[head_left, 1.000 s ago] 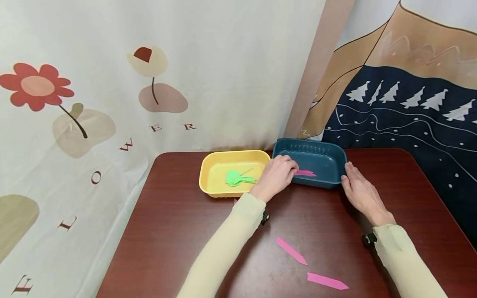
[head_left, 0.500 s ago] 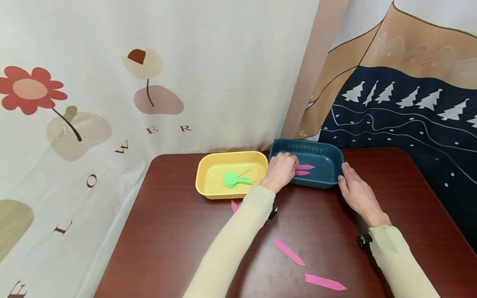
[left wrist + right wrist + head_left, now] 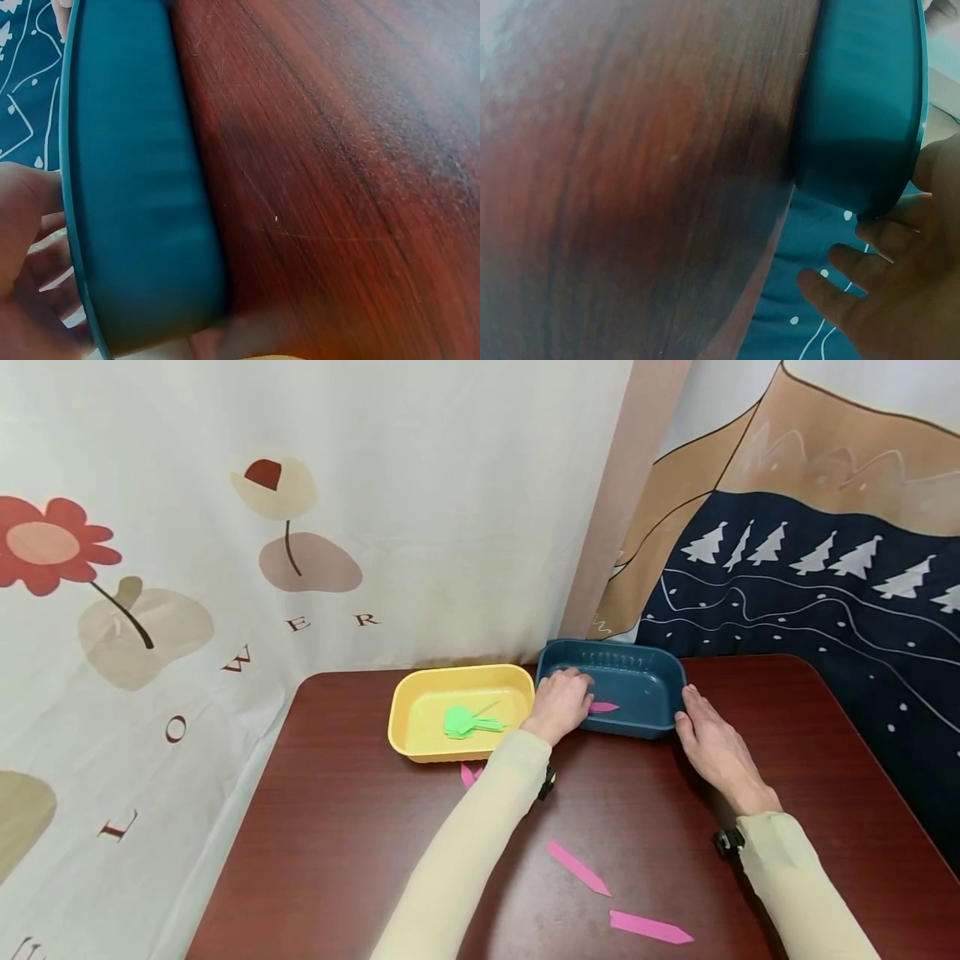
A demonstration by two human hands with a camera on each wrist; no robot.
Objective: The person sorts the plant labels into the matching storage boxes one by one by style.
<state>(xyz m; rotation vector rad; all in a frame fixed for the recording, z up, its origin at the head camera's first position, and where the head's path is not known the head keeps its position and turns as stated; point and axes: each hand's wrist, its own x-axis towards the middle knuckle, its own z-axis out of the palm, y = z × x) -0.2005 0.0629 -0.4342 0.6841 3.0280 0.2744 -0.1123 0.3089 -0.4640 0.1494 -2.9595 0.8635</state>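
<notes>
A left hand (image 3: 561, 703) bends its fingers down by a pink strip (image 3: 604, 707) in the blue tray (image 3: 641, 687); whether they pinch anything is unclear. The right hand's (image 3: 717, 745) nearly straight fingers touch the tray's right end. The strip looks light, thin and pliable, best pinched edgewise. Below, a glossy wooden table (image 3: 337, 827); beyond, a flowered curtain (image 3: 450, 527).

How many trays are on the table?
2: the yellow tray, left of centre, and the blue tray just to its right, with the right hand at its right end. Neither is hidden.
</notes>
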